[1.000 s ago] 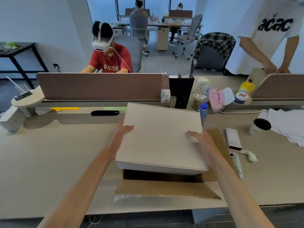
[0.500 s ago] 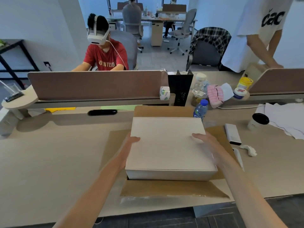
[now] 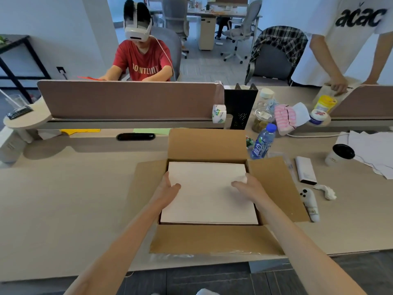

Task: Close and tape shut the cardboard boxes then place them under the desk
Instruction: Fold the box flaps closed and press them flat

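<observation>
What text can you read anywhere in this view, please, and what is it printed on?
"acac": white T-shirt.
"ONTLI", only partly legible: red T-shirt.
"脉动": water bottle.
Tape roll and yellow tub labels: too blurred.

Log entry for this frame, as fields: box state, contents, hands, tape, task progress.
carton: cardboard box, all four flaps open, on desk
contents: white box lying flat inside
left hand: at white box's left edge, thumb on top
right hand: on its right side, blurred
tape: tape roll by divider, untouched
progress: not closed or taped
</observation>
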### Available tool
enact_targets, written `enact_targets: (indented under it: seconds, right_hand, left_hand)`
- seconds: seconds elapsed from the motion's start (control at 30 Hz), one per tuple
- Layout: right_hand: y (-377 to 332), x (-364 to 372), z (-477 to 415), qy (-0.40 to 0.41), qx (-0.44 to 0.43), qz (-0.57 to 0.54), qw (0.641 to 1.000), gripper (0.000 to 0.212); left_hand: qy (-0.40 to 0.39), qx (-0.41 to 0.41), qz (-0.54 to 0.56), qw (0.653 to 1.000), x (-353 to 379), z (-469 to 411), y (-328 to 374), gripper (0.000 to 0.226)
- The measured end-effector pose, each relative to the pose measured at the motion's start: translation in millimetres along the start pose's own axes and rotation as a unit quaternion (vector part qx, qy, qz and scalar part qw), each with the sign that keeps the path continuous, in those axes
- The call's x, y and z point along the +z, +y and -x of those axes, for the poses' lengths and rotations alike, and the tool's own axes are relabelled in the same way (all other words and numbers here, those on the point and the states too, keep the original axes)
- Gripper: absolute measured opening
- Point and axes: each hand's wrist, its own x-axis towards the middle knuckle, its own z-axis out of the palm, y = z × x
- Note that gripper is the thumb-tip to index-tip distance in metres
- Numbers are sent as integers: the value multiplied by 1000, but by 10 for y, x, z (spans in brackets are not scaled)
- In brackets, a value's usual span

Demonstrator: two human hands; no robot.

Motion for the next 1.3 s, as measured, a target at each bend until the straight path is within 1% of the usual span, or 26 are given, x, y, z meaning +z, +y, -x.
enact_targets:
  seconds: [0.07,0.13,0.2,0.23,0.3,0.33,0.37,0.4,0.43,0.47,0.5,0.57,0.63,0.73,0.8,0.83,0.87,0.9,0.93,1.0,1.03,1.1,1.17,1.2,1.23,1.3]
  right_hand:
    - [-74,93,-20,-17,-2,-23,1000,77]
    - [-120,193,-58,-31,-5,-50,998,82]
    - [-169,269,-75,-52,-15,-76,996,76]
    - [-183,293,-84,-55,-26,-88,994,70]
    - [-176,277,-77,-26,-64,-115,991,53]
    - [-155,248,-57,11,-94,-119,988,43]
    - [-120,208,-52,62,-121,-95,986,37]
    - [-75,156,-71,114,-136,-40,983,37]
    - [-21,101,-108,160,-134,41,977,42]
    - [35,44,-145,188,-110,125,968,49]
    - [79,-11,-176,186,-71,180,963,57]
    - [98,-77,-200,140,-12,198,970,69]
    - [54,-88,-147,128,-19,223,966,71]
    - [-105,-113,34,185,-82,292,935,64]
    - [-214,-102,151,216,-155,292,919,63]
    - [-269,-72,218,210,-205,273,916,67]
    - [-320,-22,283,181,-254,241,919,73]
    - [-375,42,360,128,-288,201,927,78]
    - [-423,119,432,62,-299,166,938,82]
    - [-483,232,561,-65,-277,115,952,78]
    - [-486,254,615,-121,-257,103,953,72]
    - [-464,242,714,-206,-247,144,936,65]
    - [-431,205,797,-271,-251,222,902,70]
    - [-426,192,844,-299,-249,248,887,76]
    - [-430,180,891,-320,-245,266,876,82]
    - [-441,172,961,-354,-243,292,854,94]
  left_hand:
    - [11,-11,-1,1000,-128,-46,-72,69]
    - [26,-11,13,1000,-271,-109,-150,65]
    - [40,-4,37,999,-434,-129,-203,58]
    - [48,6,30,998,-512,-123,-240,52]
    - [74,29,-7,997,-658,-108,-302,44]
    - [102,36,-28,994,-725,-97,-336,44]
    - [146,37,-51,987,-796,-65,-353,45]
    - [186,35,-67,980,-873,-41,-397,47]
    - [219,19,-87,972,-954,-29,-454,50]
    - [235,-1,-105,966,-1038,-27,-512,54]
    - [232,-42,-118,965,-1120,-23,-572,58]
    - [199,-124,-137,963,-1253,-46,-702,63]
    - [178,-155,-135,962,-1337,-58,-762,64]
    - [202,-111,-146,962,-1427,-44,-684,60]
    - [228,-73,-153,959,-1468,21,-517,57]
    - [238,-49,-152,958,-1462,83,-404,56]
    - [246,-20,-149,958,-1432,141,-294,54]
    - [248,10,-143,958,-1373,220,-172,52]
    - [246,41,-135,959,-1299,294,-68,50]
    - [211,106,-129,963,-1119,456,95,46]
    - [173,135,-129,967,-1027,533,141,42]
    - [53,171,-140,974,-878,667,160,31]
    - [-82,179,-164,967,-762,797,132,24]
    - [-132,174,-182,959,-718,850,107,24]
    - [-166,169,-203,950,-681,901,80,28]
    - [-206,169,-243,933,-628,966,27,45]
